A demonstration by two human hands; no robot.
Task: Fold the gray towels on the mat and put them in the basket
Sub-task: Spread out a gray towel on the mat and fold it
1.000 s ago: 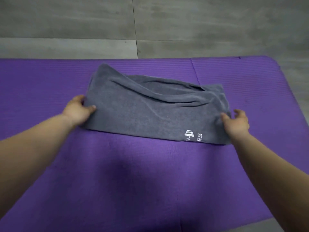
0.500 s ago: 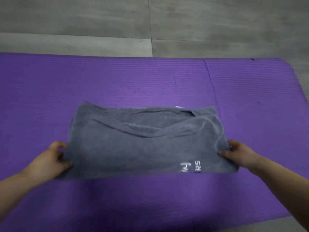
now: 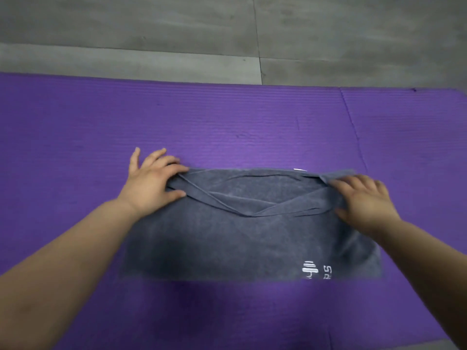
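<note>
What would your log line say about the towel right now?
step: folding | gray towel: flat on purple mat | left hand: pinches far-left corner | right hand: on far-right corner | basket: unseen

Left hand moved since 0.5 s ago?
Yes. The left hand went from the gray towel's near left corner to its far left corner, toward the purple mat's far edge.

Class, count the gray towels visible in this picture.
1. The towel lies on the mat, left hand and right hand at its far corners. More may be out of view.
</note>
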